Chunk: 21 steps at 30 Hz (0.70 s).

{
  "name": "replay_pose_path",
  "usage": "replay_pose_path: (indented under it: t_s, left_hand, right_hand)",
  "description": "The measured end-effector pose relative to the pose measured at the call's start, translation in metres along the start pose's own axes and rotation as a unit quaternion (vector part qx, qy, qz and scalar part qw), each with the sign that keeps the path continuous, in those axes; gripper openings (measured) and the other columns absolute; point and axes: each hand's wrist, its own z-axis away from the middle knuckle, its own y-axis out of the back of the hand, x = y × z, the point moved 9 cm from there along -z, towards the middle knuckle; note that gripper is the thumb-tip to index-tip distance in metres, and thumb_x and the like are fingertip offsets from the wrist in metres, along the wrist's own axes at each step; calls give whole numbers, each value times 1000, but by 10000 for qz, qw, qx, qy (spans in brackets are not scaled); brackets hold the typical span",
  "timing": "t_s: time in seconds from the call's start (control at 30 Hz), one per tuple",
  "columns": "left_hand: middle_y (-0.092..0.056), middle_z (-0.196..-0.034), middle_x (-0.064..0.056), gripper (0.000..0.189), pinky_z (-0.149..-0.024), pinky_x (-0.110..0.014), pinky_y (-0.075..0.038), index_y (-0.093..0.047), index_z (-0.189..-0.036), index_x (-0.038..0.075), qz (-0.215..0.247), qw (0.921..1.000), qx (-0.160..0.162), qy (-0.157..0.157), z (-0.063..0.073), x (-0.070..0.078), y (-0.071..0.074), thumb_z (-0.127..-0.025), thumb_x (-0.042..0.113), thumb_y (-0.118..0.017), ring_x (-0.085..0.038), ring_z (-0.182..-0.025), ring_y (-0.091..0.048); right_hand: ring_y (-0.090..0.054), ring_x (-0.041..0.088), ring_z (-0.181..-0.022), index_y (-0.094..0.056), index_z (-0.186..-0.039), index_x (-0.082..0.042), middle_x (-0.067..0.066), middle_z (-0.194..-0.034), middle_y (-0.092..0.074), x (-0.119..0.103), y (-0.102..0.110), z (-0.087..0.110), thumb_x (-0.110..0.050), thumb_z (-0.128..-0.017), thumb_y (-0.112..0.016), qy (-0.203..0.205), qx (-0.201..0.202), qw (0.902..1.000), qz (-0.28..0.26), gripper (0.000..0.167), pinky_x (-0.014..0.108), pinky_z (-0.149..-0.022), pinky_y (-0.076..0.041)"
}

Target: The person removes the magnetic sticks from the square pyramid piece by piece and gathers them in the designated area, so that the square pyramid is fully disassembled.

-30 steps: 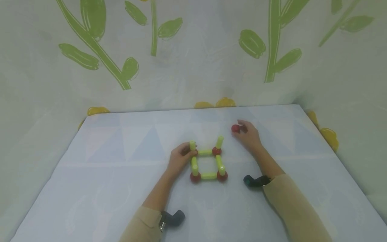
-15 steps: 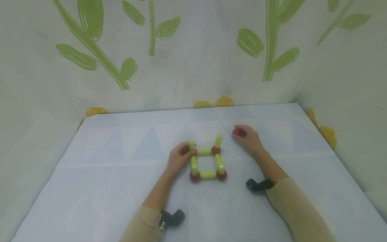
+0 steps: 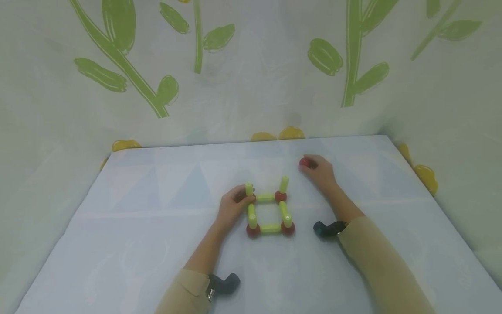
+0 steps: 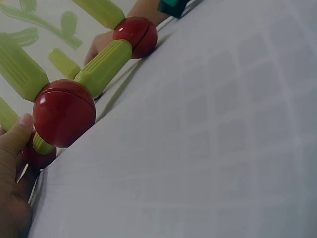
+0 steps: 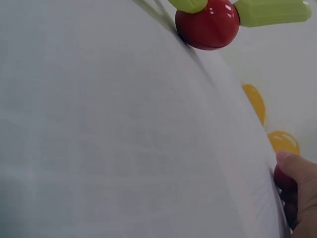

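A square frame of yellow-green rods and red balls lies on the table, with a rod standing up from each corner. My left hand grips the frame's far left corner ball, thumb and fingers around it; in the left wrist view the thumb presses beside that ball. Beyond the frame to the right, my right hand pinches a loose red ball between thumb and fingers. The right wrist view shows this ball at the table surface, partly hidden by the thumb.
The white table has a pale blue triangle pattern. A wall with painted green leaves and yellow flowers rises behind its far edge. Black wrist cameras sit on both wrists, below beige sleeves.
My right hand, with the red ball, came slightly nearer, then moved back toward the table's far edge. My left hand and the frame stay in place.
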Motion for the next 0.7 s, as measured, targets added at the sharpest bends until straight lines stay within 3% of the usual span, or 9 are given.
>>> replay_pose_path:
  t_s: [0.37, 0.7]
  left_hand:
    - [-67, -112, -1, 35, -100, -31, -44, -66, -111, 14, 25, 9998, 40, -181, 0, 5, 1, -79, 26, -75, -17, -116, -58]
    - [-68, -111, -2, 34, -98, -29, -46, -66, -111, 13, 57, 9998, 47, -208, 1, 6, 0, -80, 24, -75, -17, -114, -59]
  right_hand:
    - [-44, 28, -128, -46, -138, -14, 10, -138, -49, -1, -7, -17, -31, -91, -63, -251, -77, 9996, 33, 53, 45, -104, -40]
    - [-51, 28, -118, -52, -133, -13, 11, -126, -56, -5, -12, -11, -32, -87, -67, 24, -267, 9996, 27, 52, 45, -99, -44]
